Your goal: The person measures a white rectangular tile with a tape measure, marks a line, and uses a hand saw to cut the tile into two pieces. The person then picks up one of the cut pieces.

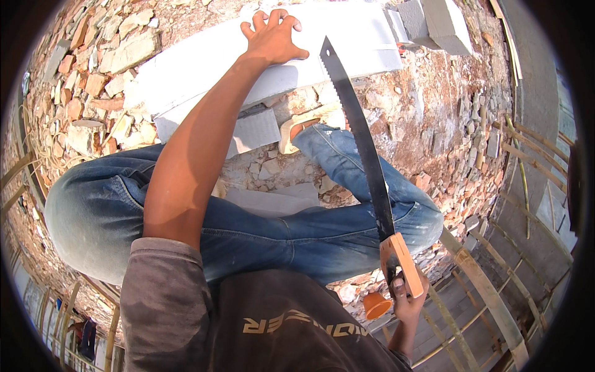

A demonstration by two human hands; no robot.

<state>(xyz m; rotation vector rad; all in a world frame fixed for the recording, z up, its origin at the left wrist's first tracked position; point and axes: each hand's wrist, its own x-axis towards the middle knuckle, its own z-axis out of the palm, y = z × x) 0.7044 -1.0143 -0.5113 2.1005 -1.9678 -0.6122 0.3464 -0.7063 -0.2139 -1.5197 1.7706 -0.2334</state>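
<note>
My left hand [273, 38] lies flat with fingers spread on top of a long light grey building block [204, 68] resting on rubble. My right hand [406, 301] grips the orange handle of a hand saw [362, 149]. Its dark toothed blade points up and away, with the tip near the block's right part, above my right leg. I squat in blue jeans, knees wide, one foot in a pale sandal [291, 133] against the block. A smaller grey block piece [257, 130] lies under the long block's near edge.
Broken bricks and stone rubble [93, 80] cover the ground all around. More grey blocks [437, 22] stand at the far right. Bamboo scaffold poles [489, 297] run along the lower right edge, with a drop beyond. A flat grey slab [273, 201] lies between my legs.
</note>
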